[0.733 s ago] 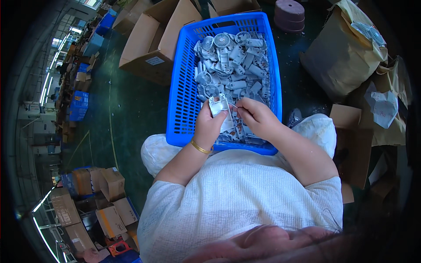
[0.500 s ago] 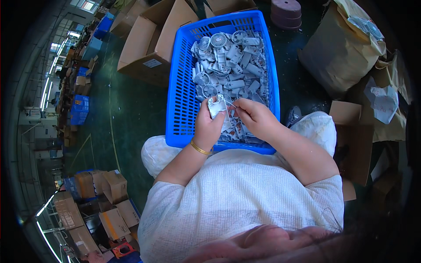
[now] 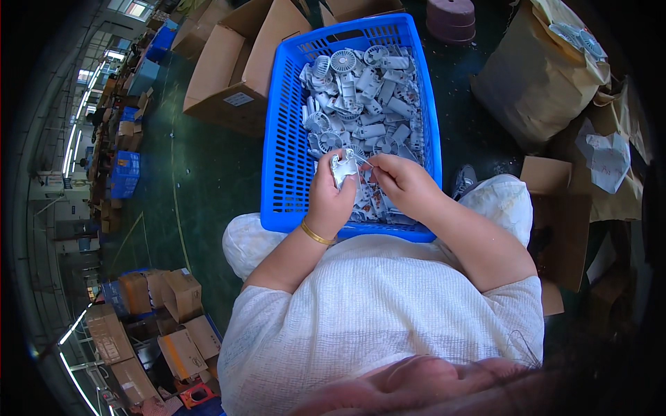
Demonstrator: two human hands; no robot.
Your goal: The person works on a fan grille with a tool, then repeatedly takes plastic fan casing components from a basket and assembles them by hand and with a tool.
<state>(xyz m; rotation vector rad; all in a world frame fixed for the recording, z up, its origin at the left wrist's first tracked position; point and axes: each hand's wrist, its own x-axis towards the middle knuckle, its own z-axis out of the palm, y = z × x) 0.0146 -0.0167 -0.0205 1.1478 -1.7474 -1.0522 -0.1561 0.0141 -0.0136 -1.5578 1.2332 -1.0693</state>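
Note:
My left hand is closed around a small white plastic housing, its hollow side turned up. Close beside it, my right hand pinches something thin and pale that reaches to the housing's upper edge. Whether that is a wire or a slim tool is too small to tell. Both hands are over the near end of a blue plastic basket. Inside the basket lies a heap of grey-white plastic parts, some of them round slotted fan grilles.
An open cardboard box stands left of the basket. To the right are a large brown paper sack and another open carton. A purplish stool is beyond the basket. Several cartons are stacked at lower left.
The housing in my left hand has tipped slightly, so its hollow looks narrower. My right hand stays almost in place, and the whole scene has shifted a little.

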